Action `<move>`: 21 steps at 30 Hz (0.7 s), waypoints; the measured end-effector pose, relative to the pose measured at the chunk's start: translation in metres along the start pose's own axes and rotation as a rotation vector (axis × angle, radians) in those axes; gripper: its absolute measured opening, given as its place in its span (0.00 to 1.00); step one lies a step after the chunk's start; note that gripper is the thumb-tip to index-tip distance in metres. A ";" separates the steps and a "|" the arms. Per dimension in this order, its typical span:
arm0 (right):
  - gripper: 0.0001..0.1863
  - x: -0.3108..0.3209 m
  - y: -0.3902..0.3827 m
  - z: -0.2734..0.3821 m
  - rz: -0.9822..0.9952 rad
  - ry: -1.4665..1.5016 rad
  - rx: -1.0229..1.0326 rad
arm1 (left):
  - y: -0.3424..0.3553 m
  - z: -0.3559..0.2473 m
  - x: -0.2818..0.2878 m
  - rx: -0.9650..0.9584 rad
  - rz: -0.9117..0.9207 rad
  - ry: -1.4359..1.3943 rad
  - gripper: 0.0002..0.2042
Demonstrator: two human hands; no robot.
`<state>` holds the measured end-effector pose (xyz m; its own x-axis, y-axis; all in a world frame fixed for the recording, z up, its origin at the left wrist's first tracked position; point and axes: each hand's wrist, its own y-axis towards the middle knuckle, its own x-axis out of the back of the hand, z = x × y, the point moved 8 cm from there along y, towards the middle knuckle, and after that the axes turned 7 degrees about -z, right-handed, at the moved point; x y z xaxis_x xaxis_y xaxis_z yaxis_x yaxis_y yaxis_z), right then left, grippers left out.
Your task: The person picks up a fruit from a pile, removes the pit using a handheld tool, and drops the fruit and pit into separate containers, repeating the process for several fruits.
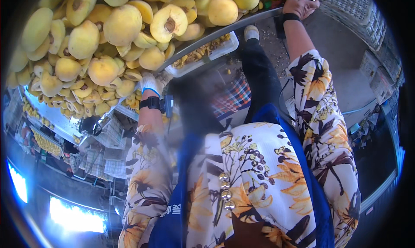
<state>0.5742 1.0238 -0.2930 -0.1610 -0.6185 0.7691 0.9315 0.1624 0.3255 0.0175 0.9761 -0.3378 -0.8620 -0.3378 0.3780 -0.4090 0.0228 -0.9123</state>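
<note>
Yellow peaches, many of them halved, are heaped on a table across the top left; one peach half (168,24) shows its brown pit. My left hand (152,83), in a white glove with a blue cuff, is at the near edge of the heap, beside the table rim (212,34). Its fingers are mostly hidden. At the top right, my right hand (300,6) is bare, with a black band at the wrist. Its fingers are curled at the table's end around something dark and small that I cannot make out.
Below the table edge stands a white tub (234,44) with peach scraps. Pale plastic crates (359,14) are stacked at the upper right. A checked cloth (233,99) lies beside my leg. More trays of fruit (46,142) and a bright window (75,213) are at the left.
</note>
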 end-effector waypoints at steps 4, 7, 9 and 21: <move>0.21 -0.008 -0.004 -0.007 0.053 -0.040 0.005 | -0.001 0.004 0.013 0.065 -0.095 -0.114 0.23; 0.27 -0.020 0.016 -0.040 -0.081 -0.078 0.071 | 0.005 0.007 0.002 -0.010 -0.016 -0.204 0.24; 0.28 -0.033 0.022 -0.038 0.053 -0.126 0.023 | -0.002 0.001 -0.005 -0.139 0.130 -0.279 0.22; 0.39 -0.019 0.030 -0.011 0.081 -0.362 0.027 | -0.011 0.002 -0.004 -0.227 0.481 -0.627 0.22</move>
<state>0.6085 1.0324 -0.3041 -0.1963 -0.2910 0.9364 0.9378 0.2232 0.2660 0.0254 0.9756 -0.3298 -0.6582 -0.7044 -0.2658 -0.1460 0.4658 -0.8727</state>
